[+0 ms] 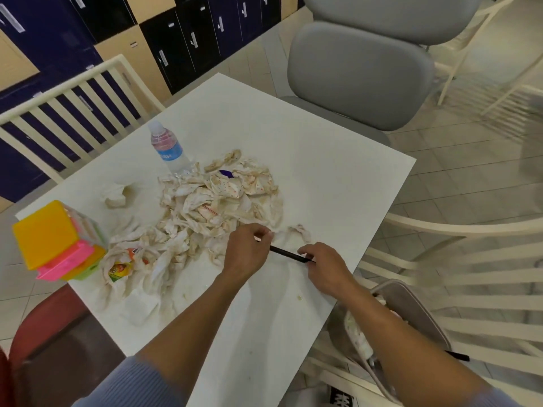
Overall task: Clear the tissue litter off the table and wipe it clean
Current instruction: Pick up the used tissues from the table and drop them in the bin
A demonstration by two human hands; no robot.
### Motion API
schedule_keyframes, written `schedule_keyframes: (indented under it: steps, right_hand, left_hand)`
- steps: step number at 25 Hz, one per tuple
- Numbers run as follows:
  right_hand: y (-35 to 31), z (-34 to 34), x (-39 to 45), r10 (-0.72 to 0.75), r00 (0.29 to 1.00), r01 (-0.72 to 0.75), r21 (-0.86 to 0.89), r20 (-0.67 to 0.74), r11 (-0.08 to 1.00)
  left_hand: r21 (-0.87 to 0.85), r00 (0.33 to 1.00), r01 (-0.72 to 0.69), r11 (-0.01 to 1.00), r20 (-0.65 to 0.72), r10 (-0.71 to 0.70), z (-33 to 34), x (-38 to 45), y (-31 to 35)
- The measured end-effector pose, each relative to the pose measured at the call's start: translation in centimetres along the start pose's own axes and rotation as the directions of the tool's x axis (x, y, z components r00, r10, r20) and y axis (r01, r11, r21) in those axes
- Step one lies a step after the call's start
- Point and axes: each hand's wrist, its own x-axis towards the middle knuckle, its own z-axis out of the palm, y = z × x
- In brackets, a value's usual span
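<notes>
White square counter (pixel 323 160) seen from above, strewn with soiled tissues (pixel 217 201) in a broad heap across its middle and left portion. One crumpled tissue (pixel 117 195) lies apart to the left of the heap; another (pixel 296 233) lies just right of the left hand. A water bottle (pixel 169 148) stands at the heap's far edge, touching it. A stack of coloured boxes (pixel 58 239), yellow over pink and green, sits at the counter's left corner; a printed wrapper (pixel 122 270) lies among the tissues beside it. Left hand (pixel 248 249), fingers curled, pinches one end of a black straw (pixel 289 254); right hand (pixel 320 264), also curled, pinches the other end, so that the straw spans the gap between them just above the counter. Both forearms are bare, with blue sleeves (pixel 129 386) pushed up. A grey bin (pixel 417 312) holding tissue stands below the counter's right edge, under the right forearm. Grey chair (pixel 358 69) at the far side; cream slatted chairs at left and right.
</notes>
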Motion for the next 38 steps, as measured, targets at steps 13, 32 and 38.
schedule_keyframes:
  steps: [13,32,38]
  right_hand:
    - [17.9,-6.2,-13.6,0.381,0.92,-0.338,0.318,-0.085,0.886]
    - [20.3,-8.1,-15.2,0.396,0.91,-0.401,0.503,0.123,0.766]
    - [17.3,-7.6,-13.3,0.333,0.941,-0.316,0.516,0.063,0.796]
  left_hand:
    - [-0.319,0.979,0.059,0.946,0.204,0.007,4.9,-12.3,9.7]
    - [-0.16,0.885,0.124,0.979,0.464,-0.037,14.8,-17.4,12.7]
    - [-0.038,0.909,0.153,0.987,0.397,-0.126,13.2,-15.1,9.3]
